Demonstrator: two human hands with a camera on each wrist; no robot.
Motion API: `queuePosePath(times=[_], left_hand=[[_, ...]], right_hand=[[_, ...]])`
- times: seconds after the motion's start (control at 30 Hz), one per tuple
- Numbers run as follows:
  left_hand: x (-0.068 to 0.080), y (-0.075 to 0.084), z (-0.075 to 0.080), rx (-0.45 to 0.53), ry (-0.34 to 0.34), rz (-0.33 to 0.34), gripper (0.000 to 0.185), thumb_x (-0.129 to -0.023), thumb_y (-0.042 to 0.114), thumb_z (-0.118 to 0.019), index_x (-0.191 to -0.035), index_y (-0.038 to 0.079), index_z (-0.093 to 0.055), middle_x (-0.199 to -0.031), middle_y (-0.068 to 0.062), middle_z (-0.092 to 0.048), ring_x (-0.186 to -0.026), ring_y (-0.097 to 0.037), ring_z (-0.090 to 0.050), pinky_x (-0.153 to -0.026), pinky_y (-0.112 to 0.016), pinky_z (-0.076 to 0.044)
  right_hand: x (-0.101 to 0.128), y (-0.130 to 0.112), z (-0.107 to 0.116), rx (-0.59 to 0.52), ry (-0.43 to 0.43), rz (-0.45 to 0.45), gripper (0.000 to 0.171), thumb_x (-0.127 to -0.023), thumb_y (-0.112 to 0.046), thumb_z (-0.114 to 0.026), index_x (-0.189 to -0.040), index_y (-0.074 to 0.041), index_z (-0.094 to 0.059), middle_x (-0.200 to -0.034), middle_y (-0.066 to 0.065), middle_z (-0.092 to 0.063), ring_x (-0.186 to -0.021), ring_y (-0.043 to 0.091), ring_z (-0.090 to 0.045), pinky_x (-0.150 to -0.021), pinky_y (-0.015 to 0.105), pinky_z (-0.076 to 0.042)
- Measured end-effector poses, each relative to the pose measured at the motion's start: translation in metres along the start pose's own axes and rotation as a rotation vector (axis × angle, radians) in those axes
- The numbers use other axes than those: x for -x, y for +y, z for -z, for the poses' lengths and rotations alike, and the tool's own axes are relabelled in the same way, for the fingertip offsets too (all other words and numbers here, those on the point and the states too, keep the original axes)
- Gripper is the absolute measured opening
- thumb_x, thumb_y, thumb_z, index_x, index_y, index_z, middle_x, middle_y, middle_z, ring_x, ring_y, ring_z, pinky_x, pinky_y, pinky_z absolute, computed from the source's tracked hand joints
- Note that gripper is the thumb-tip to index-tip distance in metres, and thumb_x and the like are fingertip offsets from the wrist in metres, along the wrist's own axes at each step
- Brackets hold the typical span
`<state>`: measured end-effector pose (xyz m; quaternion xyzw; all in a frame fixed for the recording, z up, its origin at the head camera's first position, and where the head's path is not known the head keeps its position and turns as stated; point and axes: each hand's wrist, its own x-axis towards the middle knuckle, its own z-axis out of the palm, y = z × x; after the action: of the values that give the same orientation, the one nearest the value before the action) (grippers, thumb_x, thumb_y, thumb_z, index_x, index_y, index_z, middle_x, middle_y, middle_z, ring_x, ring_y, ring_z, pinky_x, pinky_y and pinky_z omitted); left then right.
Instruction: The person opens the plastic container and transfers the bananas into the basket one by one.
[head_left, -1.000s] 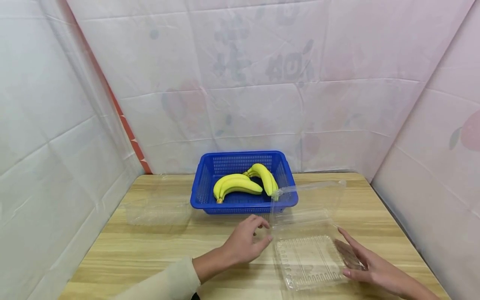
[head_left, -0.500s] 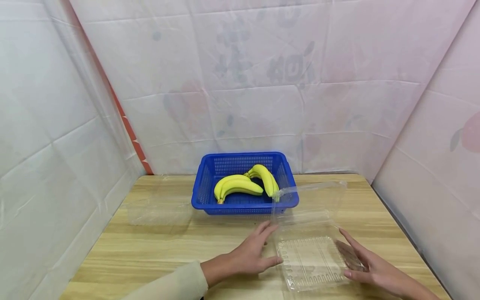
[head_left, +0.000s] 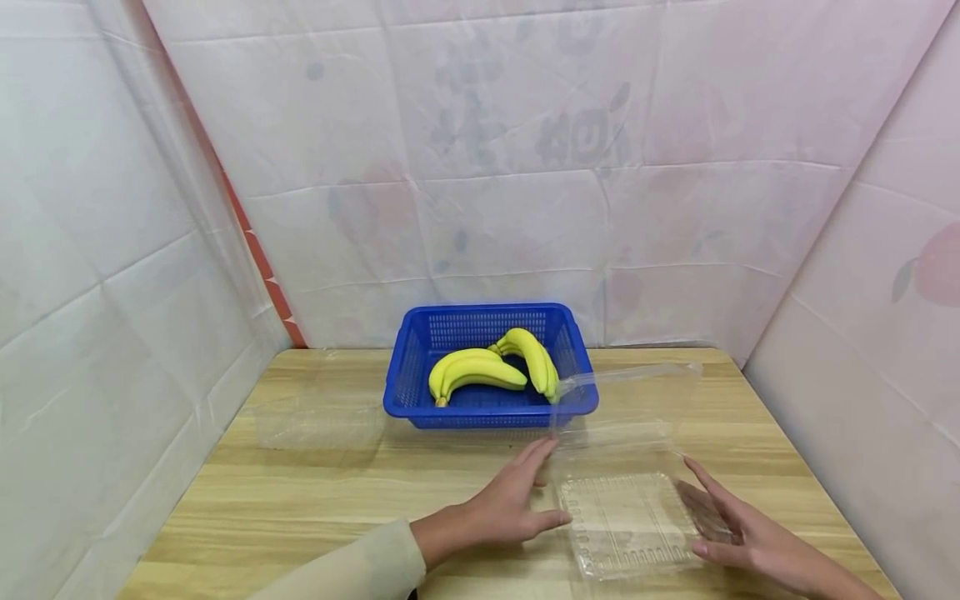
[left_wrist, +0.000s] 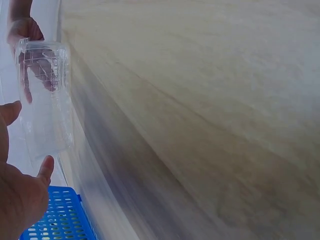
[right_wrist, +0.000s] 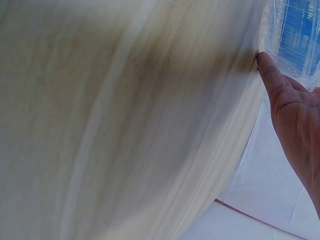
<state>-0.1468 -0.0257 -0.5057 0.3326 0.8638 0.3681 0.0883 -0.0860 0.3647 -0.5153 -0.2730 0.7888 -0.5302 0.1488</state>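
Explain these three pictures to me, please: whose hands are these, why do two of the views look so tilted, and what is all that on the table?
No machine here: a person works with bare hands and wears three cameras. The wide picture comes from the head, looking down at a wooden table. The two tilted ones come from cameras on the wrists, so the tabletop fills them at an odd angle. The left hand and the right hand lie with straight fingers at either side of a clear plastic box, whose lid stands open behind it. Neither hand grips it. Beyond it sits a blue basket holding bananas. Another clear box lies to the left.
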Motion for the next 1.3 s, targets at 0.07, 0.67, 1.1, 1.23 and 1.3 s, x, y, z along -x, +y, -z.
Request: queuePosePath(times=[0.07, 0.67, 1.1, 1.23, 1.3], left_hand=[[-0.003, 0.001, -0.001, 0.019, -0.004, -0.008, 0.103, -0.094, 0.044, -0.082, -0.171, 0.015, -0.021, -0.176, -0.009, -0.031, -0.123, -0.012, -0.07, -0.121, -0.039, -0.049], [-0.038, 0.014, -0.024, 0.313, -0.002, -0.011, 0.106, -0.088, 0.018, -0.089, -0.17, 0.023, -0.023, -0.175, -0.005, -0.031, -0.134, -0.02, -0.065, -0.106, -0.02, -0.055], [-0.065, 0.021, -0.034, 0.364, -0.007, 0.026, 0.108, -0.088, 0.02, -0.09, -0.168, 0.04, -0.021, -0.17, -0.009, -0.039, -0.12, -0.009, -0.07, -0.093, -0.019, -0.058], [-0.072, 0.021, -0.036, 0.397, -0.018, 0.033, 0.109, -0.088, 0.018, -0.09, -0.168, 0.041, -0.02, -0.164, -0.013, -0.046, -0.112, -0.002, -0.068, -0.09, -0.018, -0.058], [-0.075, 0.02, -0.037, 0.41, -0.018, 0.035, 0.11, -0.087, 0.017, -0.09, -0.169, 0.039, -0.02, -0.16, -0.013, -0.051, -0.108, 0.001, -0.067, -0.089, -0.018, -0.058]], right_hand=[[0.002, 0.002, 0.001, -0.019, -0.003, 0.012, 0.099, -0.102, 0.011, -0.055, -0.17, -0.006, 0.015, -0.167, -0.027, -0.03, -0.145, -0.022, -0.03, -0.103, 0.011, -0.05], [0.025, 0.018, 0.018, 0.179, 0.132, -0.043, 0.1, -0.1, 0.004, -0.063, -0.171, -0.005, 0.008, -0.156, -0.039, -0.031, -0.138, -0.023, -0.036, -0.094, 0.007, -0.049], [0.035, 0.025, 0.032, 0.167, 0.175, 0.02, 0.102, -0.098, 0.013, -0.06, -0.17, -0.004, 0.01, -0.156, -0.039, -0.03, -0.137, -0.024, -0.037, -0.095, 0.003, -0.047], [0.037, 0.028, 0.035, 0.123, 0.161, 0.039, 0.103, -0.097, 0.017, -0.057, -0.17, -0.005, 0.012, -0.156, -0.04, -0.03, -0.138, -0.025, -0.037, -0.096, 0.003, -0.047], [0.038, 0.028, 0.036, 0.121, 0.16, 0.041, 0.103, -0.097, 0.017, -0.057, -0.17, -0.004, 0.013, -0.156, -0.04, -0.031, -0.138, -0.025, -0.037, -0.096, 0.004, -0.048]])
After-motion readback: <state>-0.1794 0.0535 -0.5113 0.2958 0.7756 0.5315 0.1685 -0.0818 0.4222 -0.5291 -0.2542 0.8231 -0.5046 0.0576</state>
